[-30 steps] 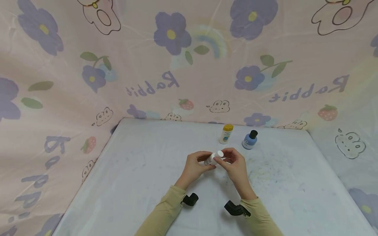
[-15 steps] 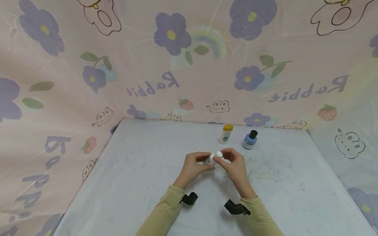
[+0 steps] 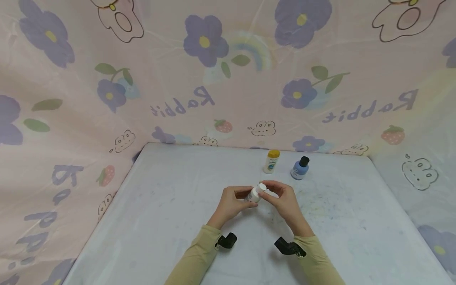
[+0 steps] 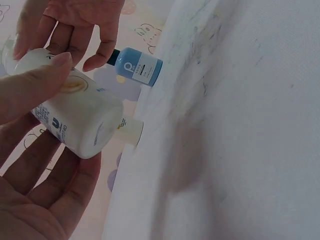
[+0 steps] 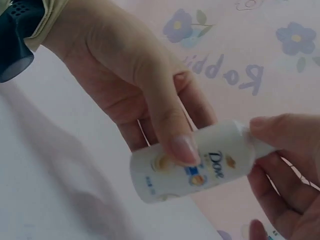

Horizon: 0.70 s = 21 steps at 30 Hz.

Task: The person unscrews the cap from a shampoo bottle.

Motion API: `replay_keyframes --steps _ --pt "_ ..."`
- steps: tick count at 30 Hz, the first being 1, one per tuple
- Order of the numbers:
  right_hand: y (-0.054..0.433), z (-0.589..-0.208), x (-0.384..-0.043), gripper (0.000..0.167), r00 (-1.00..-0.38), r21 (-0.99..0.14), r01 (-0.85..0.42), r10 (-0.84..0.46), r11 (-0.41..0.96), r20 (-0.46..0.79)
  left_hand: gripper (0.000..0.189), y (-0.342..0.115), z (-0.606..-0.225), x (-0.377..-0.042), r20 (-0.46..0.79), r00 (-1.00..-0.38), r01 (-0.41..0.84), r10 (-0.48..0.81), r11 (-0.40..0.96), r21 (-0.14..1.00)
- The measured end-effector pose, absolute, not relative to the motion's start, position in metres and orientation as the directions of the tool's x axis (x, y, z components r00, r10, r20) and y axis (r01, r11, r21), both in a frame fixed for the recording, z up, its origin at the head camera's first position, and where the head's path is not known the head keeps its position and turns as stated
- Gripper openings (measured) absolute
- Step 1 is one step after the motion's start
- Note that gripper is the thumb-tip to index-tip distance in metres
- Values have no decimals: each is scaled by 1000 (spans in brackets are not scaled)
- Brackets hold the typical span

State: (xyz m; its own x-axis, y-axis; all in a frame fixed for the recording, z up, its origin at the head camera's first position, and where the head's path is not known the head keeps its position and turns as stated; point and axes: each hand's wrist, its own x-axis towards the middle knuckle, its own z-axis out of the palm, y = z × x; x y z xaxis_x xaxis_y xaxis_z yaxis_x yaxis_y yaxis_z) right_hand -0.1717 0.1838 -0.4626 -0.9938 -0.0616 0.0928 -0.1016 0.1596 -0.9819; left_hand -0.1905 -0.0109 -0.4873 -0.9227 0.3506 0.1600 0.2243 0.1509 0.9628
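Note:
A small white Dove lotion bottle point(image 3: 253, 196) is held tilted above the table, its cap point(image 3: 261, 187) pointing up and to the right. My left hand point(image 3: 230, 202) grips the bottle's body, thumb across the label side, as the right wrist view shows. Thumb and fingers of my right hand point(image 3: 285, 201) pinch the cap end; in the right wrist view this hand point(image 5: 292, 160) comes in from the right edge. The fingers cover part of the cap, so I cannot tell whether it is loose.
Behind the hands stand a white bottle with a yellow cap point(image 3: 272, 162) and, to its right, a blue bottle with a black cap point(image 3: 300, 169). Both are upright on the white-covered table point(image 3: 149, 206). A patterned cloth point(image 3: 228, 91) hangs around the table's back and sides.
My right wrist has turned and shifted slightly to the right while its fingers stay at the cap. The lotion bottle has moved very little. The two standing bottles are unmoved.

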Motion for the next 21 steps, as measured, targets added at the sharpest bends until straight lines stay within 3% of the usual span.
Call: replay_keyframes --steps 4,9,14,21 --pt "186 -458 -170 42 -989 -987 -95 -128 131 78 48 -12 -486 -191 132 -928 196 349 155 968" --pt "186 -459 -170 43 -982 -989 -113 -164 100 95 45 -15 -459 -177 135 -930 191 343 136 972" --pt "184 -466 -172 47 -981 -986 -148 -135 76 137 43 -15 -449 -174 141 -932 193 335 129 973" --pt "177 -468 -171 52 -995 -995 -97 2 38 97 46 -10 -480 -189 128 -940 179 317 137 974"
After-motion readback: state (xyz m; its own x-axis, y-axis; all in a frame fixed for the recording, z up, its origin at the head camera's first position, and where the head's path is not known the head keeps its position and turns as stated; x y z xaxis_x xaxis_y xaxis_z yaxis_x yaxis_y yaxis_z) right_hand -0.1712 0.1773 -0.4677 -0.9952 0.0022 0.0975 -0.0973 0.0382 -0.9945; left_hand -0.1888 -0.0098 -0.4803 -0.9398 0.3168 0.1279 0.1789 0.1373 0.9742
